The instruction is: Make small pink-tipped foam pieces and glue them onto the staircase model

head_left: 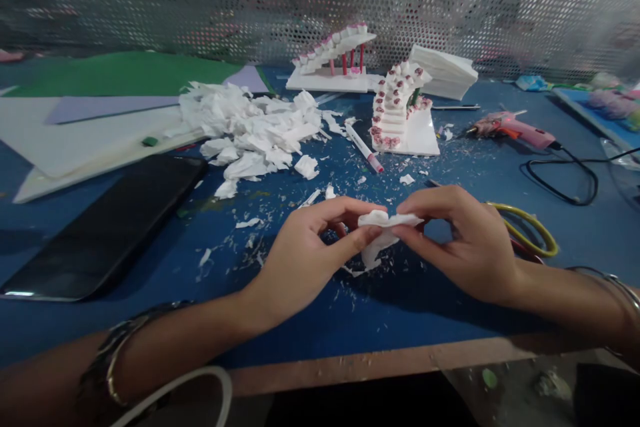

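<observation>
The person's left hand (303,257) and right hand (465,247) pinch a torn white scrap (374,219) between fingers and thumbs above a blue table (300,340). Beyond stand a flower-dotted staircase model (393,110) and a marker (365,147); a pile of white scraps (255,127) lies near a black phone (110,233), and a pink glue gun (525,131) rests at right.

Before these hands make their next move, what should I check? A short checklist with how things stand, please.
1. Left hand pinching the white piece: ok.
2. Right hand pinching it too: ok.
3. Glue gun apart from both hands: ok.
4. Glue gun cool: cannot tell; heat doesn't show.
5. Work spot tidy: not ok; white scraps litter the table.
6. Marker apart from both hands: ok.
</observation>
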Available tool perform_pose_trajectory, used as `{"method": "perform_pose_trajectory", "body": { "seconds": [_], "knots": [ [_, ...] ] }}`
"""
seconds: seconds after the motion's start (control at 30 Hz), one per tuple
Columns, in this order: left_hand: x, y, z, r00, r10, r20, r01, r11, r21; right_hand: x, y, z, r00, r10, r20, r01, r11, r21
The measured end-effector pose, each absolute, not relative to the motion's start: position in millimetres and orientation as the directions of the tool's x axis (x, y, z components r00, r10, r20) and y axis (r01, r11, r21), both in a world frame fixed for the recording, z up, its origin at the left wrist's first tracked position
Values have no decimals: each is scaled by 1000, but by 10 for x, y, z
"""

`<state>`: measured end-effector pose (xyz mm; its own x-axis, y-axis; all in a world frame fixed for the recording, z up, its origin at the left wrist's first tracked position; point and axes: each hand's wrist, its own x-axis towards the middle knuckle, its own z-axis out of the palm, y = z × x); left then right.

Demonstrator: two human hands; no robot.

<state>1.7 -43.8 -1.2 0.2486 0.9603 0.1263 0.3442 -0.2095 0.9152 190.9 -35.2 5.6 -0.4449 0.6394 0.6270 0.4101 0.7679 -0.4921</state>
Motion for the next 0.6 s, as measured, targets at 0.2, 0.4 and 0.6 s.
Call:
{"method": "perform_pose_trajectory", "body": {
  "seconds": [0.2, 0.4, 0.6],
  "knots": [
    [59, -431, 18, 259, 962, 84, 286, -160, 945, 1937, -347, 111, -548, 544, 635, 318, 838, -443],
    [42, -422, 19, 241, 965, 101, 279, -168, 946, 1905, -350, 130, -546, 566, 618, 386, 824, -414],
    [46, -432, 12, 248, 963, 107, 307, -183, 934, 1917, -347, 117, -551, 524, 650, 438, 844, -310]
  ]
}}
